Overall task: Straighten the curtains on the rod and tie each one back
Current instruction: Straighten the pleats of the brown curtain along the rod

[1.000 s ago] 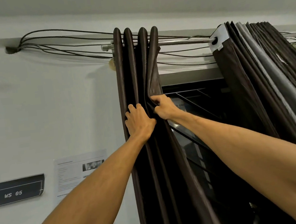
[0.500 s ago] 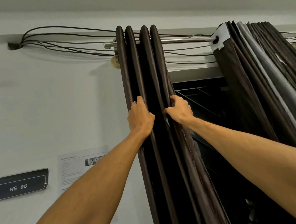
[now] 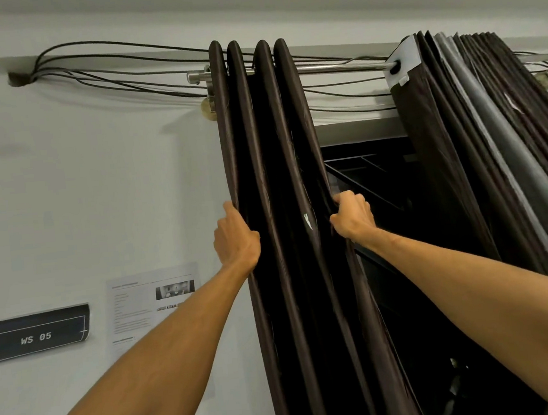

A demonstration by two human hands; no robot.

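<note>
Head view, looking up at a window top. Rod [image 3: 336, 67]: metal, horizontal, mounted high on the wall above the window [image 3: 377, 177]. Left curtain [image 3: 276, 173]: dark brown, hung at the left end of the rod, gathered into four upright rounded folds that fall past the bottom of the frame. Right curtain [image 3: 481, 154]: dark with grey lining, bunched in many narrow pleats at the right part of the rod, well apart from the left curtain; a white tag [image 3: 405, 55] sits at its top inner corner. Left hand [image 3: 235, 239]: raised, fingers curled round the outer left fold of the left curtain, gripping it. Right hand [image 3: 352, 216]: raised level with the other, fingers curled round the right edge fold of the same curtain, gripping it; the folds hang between the two hands. Cables [image 3: 119, 71]: several dark strands, running along the wall behind the rod. Sign [image 3: 35, 334]: dark, reading "WS 05", on the wall at lower left; printed sheet [image 3: 151, 306] just beside it.
</note>
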